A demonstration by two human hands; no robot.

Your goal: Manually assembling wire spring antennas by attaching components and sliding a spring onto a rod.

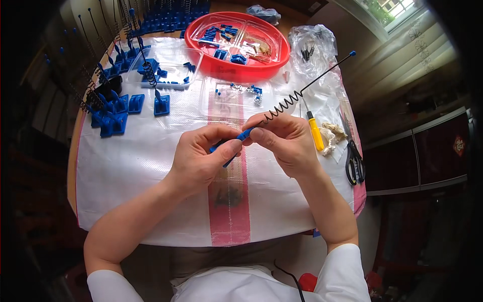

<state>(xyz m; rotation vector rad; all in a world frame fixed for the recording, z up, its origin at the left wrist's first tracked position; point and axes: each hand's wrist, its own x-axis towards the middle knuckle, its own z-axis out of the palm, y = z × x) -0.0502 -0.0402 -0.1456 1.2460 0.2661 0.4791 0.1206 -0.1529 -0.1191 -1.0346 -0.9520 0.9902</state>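
Both hands meet over the middle of the table. My left hand (196, 160) is closed, its thumb and fingers pinching a blue plastic base (229, 162) that they mostly cover. My right hand (288, 146) is closed too, gripping the lower end of a black coil-spring rod (283, 106) where it joins a blue connector (245, 134). The rod slants up to the right and ends in a small blue tip (352, 53). Connector and base lie in line between the two hands; whether they are fully joined is hidden by the fingers.
Blue bases with spring rods (113, 108) crowd the left side. Behind the hands are a clear tray (196, 68), a lid with small beads (239, 95) and a red basin (282, 63). Right: yellow-handled screwdriver (316, 133), black-handled scissors (355, 166), crumpled cloth (332, 138), plastic bag (322, 38).
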